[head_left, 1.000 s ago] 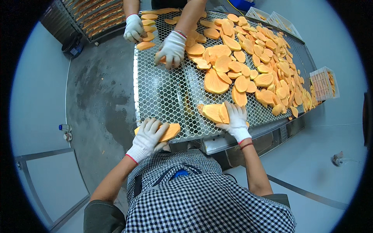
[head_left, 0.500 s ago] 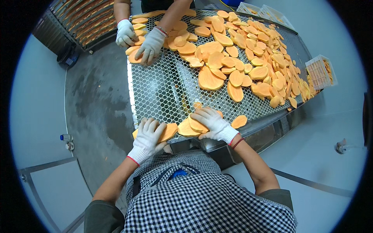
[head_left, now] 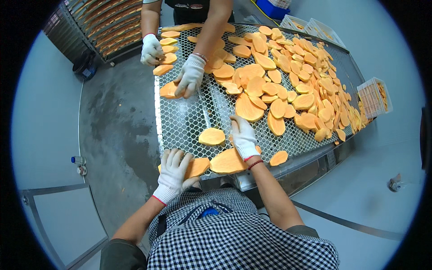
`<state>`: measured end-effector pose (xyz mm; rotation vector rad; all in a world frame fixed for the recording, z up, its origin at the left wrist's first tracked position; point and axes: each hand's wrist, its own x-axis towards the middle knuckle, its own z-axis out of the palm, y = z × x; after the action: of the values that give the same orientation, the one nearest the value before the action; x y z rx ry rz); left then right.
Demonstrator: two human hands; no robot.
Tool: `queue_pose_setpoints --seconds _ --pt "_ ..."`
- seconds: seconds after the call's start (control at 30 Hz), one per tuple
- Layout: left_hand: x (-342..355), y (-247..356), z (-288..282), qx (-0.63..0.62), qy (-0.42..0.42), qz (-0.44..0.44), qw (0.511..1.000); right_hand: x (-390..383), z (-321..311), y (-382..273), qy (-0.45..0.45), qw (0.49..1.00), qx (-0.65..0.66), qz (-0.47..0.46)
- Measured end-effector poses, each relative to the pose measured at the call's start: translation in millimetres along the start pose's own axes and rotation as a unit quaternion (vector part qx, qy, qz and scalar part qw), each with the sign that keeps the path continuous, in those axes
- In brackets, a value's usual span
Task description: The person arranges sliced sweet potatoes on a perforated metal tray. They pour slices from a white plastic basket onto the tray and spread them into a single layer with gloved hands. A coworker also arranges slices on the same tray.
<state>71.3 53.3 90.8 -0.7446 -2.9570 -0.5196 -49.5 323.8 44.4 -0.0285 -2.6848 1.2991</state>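
My left hand (head_left: 173, 173), in a white knit glove, lies across an orange sweet potato slice (head_left: 198, 167) at the mesh table's near edge. Its fingers bend over the slice, with the thumb on the near side. To its right is a larger slice (head_left: 228, 161), end to end with the first. Over that slice's far right part extends my right hand (head_left: 243, 137), also gloved, fingers stretched away from me and thumb hidden. Part of a smaller slice (head_left: 231, 140) shows beside its fingers. A single slice (head_left: 211, 136) lies flat on the mesh between my hands.
Across the table, a co-worker's gloved hands (head_left: 190, 76) handle slices along the left edge, where several lie in a row. A heap of slices (head_left: 310, 81) covers the right side of the mesh table (head_left: 180, 117). White crates (head_left: 371, 96) stand beyond; a loaded rack (head_left: 105, 22) is far left.
My right hand has moved off the overlapping slices and away from me. One slice now lies separately on the mesh. My left hand stays on its slice; the co-worker's right hand has shifted nearer.
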Motion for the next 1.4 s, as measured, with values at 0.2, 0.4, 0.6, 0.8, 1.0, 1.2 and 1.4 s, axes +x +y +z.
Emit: queue_pose_setpoints --seconds 0.2,0.4,0.6,0.8,1.0,1.2,1.4 --pt "-20 -27 9 0.015 0.086 -0.159 0.983 -27 31 -52 -0.189 0.974 -0.114 -0.056" --pt "-4 -53 9 -0.011 0.081 -0.142 0.986 -17 57 -60 -0.327 0.933 0.061 -0.138" --pt "24 -53 -2 0.007 -0.013 -0.046 0.999 54 -9 1 -0.002 0.926 -0.318 0.204" --pt "30 -58 -8 -0.045 -0.021 -0.023 0.999 62 -2 -11 -0.058 0.910 -0.337 0.232" --pt "25 -62 -5 -0.065 0.000 -0.032 0.997 32 39 -18 -0.245 0.949 -0.178 -0.092" --pt "20 -72 15 -0.218 0.130 -0.179 0.951 35 92 -58 -0.318 0.930 -0.058 -0.176" --pt "47 -95 27 -0.310 0.129 -0.301 0.893 59 95 -48 -0.203 0.962 0.029 -0.179"
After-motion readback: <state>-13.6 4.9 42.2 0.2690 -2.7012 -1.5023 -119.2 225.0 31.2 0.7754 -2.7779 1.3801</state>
